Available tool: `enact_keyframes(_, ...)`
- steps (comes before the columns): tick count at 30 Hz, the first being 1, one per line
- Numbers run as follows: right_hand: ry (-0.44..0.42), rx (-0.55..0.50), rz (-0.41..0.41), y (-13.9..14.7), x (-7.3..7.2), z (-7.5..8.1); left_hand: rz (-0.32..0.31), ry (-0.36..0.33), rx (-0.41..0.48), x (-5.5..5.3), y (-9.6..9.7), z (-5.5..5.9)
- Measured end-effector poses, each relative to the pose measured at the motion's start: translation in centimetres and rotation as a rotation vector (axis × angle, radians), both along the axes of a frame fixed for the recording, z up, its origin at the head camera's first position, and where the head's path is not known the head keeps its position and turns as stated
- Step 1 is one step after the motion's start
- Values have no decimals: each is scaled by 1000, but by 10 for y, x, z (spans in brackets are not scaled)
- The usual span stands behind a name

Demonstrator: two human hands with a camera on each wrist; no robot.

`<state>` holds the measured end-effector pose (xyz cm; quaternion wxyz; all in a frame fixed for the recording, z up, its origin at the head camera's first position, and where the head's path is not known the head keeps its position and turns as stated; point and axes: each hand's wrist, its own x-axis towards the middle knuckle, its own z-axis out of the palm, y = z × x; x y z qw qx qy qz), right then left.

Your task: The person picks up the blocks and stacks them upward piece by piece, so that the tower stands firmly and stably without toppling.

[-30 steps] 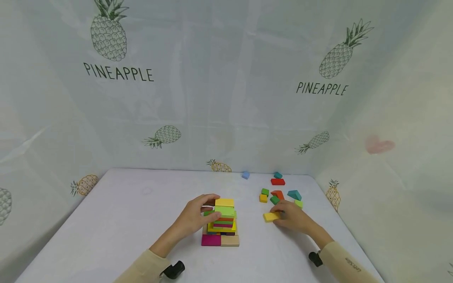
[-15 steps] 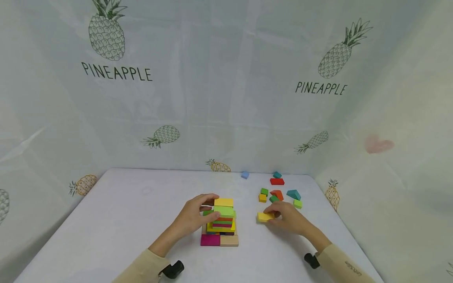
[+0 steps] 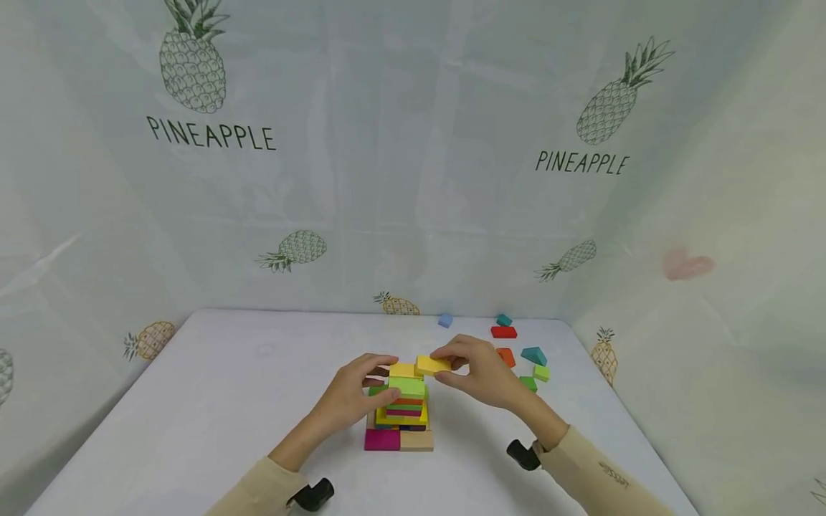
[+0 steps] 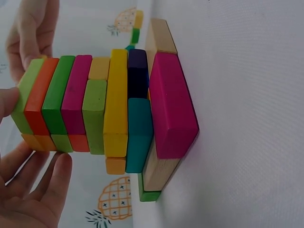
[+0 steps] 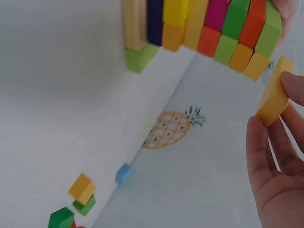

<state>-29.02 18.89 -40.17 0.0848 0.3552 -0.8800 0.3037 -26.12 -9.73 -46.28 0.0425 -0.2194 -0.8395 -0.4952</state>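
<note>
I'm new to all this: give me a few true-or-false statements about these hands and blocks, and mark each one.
1. The right hand pinches a yellow rectangular block. True.
2. The left hand lies flat on the white table. False: its thumb and fingers hold the upper part of the multicoloured block tower.
3. At the tower's front base, a magenta rectangular block lies beside a beige wooden block. True.
4. A small light-blue block sits on top of the tower. False: it lies on the table, near the far edge.
5. A flat red block lies beyond the right hand. True.
</note>
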Motion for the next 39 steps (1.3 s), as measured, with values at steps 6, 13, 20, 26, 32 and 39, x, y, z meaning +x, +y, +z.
enact_keyframes(6,-19,16,20,-23,-1,2,0,10,10,0,2,-1)
enact_keyframes(13,-30,8,14,-35,-2,0,6,22,9,0,2,-2)
enact_keyframes(20,-45,-22,16,-36,-1,-3,2,32,19,1,1,-3)
enact_keyframes(26,-45,-43,8,-34,0,-6,-5,66,24,0,1,-4)
enact_keyframes(32,-47,-59,8,-36,0,-6,-6,74,14,-1,1,-5)
enact_keyframes(39,-50,-73,3,-38,-1,-7,-13,90,10,-2,0,-7)
